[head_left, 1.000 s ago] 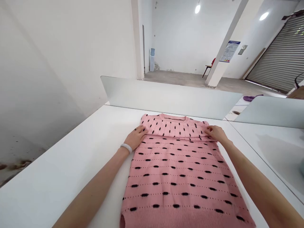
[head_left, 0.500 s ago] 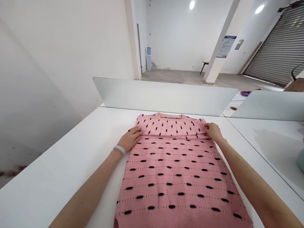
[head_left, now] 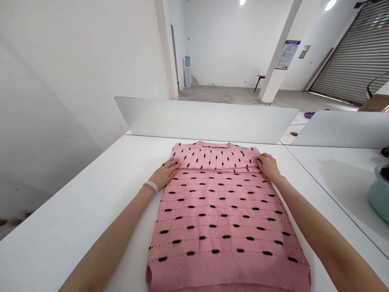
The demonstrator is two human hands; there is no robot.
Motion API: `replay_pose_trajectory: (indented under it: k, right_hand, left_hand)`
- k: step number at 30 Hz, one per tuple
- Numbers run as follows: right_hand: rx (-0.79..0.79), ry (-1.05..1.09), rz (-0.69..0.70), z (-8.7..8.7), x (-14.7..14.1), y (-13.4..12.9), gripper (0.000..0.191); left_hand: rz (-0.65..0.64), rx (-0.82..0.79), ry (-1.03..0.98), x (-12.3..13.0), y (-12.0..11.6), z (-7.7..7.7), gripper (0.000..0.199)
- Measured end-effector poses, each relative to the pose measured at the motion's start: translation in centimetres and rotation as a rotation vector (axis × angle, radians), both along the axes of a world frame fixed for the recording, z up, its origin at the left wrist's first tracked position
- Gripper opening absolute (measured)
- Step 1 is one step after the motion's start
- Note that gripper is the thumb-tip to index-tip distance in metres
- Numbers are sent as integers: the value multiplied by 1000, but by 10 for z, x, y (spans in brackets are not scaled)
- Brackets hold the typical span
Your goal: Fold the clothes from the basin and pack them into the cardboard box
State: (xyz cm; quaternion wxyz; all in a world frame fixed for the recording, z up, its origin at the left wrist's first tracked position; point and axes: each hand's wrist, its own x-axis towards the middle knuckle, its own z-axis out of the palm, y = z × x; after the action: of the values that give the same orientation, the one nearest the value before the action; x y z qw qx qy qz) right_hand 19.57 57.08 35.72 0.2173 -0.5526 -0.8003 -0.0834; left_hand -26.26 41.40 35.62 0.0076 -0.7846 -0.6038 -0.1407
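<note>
A pink knit sweater [head_left: 219, 202] with rows of black dashes lies on the white table, neckline away from me and ribbed hem towards me. Its sleeves [head_left: 212, 159] are folded across the chest in a band below the collar. My left hand [head_left: 165, 172], with a ring and a pale bracelet, rests with fingers extended on the left edge of that band. At the band's right end, my right hand [head_left: 269, 165] has its bent fingers closed on the sweater's edge; the thumb is partly hidden.
A frosted divider [head_left: 206, 120] stands along the table's [head_left: 127, 162] far edge. To the right, past a table seam, sits a pale green pot [head_left: 378, 194]. Beyond the divider are a roll of tape [head_left: 293, 134] and purple cloth [head_left: 309, 115]. A wall borders the left side.
The view has shifted, showing more of the ribbed hem and the green pot. My right hand's fingers now lie a little farther over the sweater's edge. My left hand stays at the left edge.
</note>
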Motion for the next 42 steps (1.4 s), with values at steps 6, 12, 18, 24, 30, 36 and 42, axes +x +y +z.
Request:
replay_pose_trajectory:
  k: [6,12,18,24,30,36,42]
  right_hand:
    - [115,-20,329,17,28,-89,25]
    - [-56,-90,616,29,63,-236,21]
    - [-83,-188,689,19,79,-314,32]
    - [-150,-229,635,18,80,-332,37]
    - [-153,-233,597,17,80,-347,37]
    - [-46,-224,553,0,89,-365,42]
    - [26,-140,573,-9,93,-380,36]
  left_hand:
    - [-56,162,46,5,-32,11,45]
    - [-274,186,139,35,-137,27,36]
    - [-345,84,108,80,-226,38,31]
    - [-297,-84,100,94,-262,37,38]
    - [-194,-107,81,97,-282,33,52]
    - [-159,-125,97,102,-306,30,48]
    - [-162,-108,178,107,-326,25,57]
